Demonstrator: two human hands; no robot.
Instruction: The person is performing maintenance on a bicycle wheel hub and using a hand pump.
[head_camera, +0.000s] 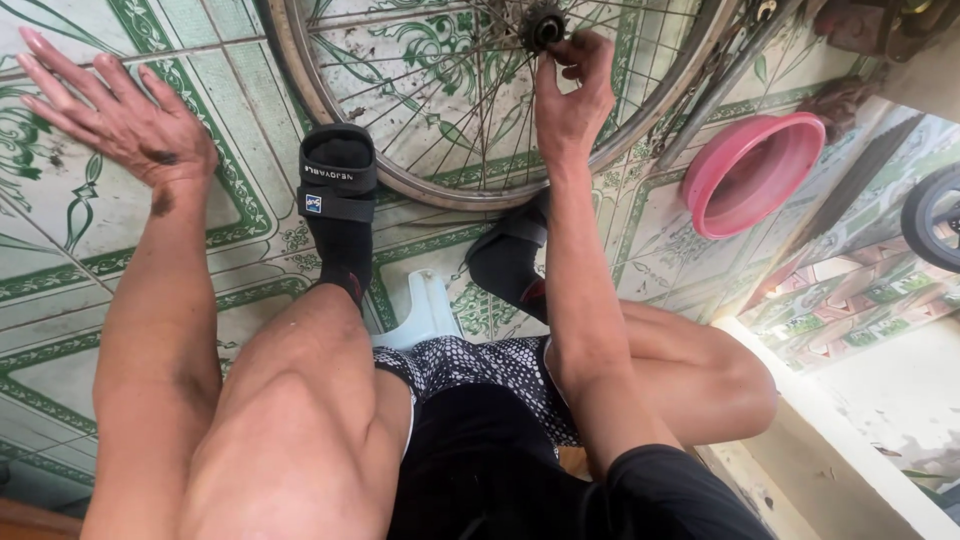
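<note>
A bicycle wheel (430, 185) with a silver rim and thin spokes stands on the tiled floor in front of me. My right hand (572, 92) reaches through to its dark hub (545, 25), fingers pinched on the hub's end. My left hand (115, 115) is held out flat to the left above the floor, fingers spread, holding nothing; it has dark grease smudges. I sit on a low pale stool (420, 315), my knees wide, black sandals on both feet (340, 195).
A pink plastic basin (755, 175) lies on the floor to the right of the wheel. A bicycle frame tube (715, 95) slants beside it. A dark tyre (935, 215) shows at the right edge. The floor has green patterned tiles (60, 240).
</note>
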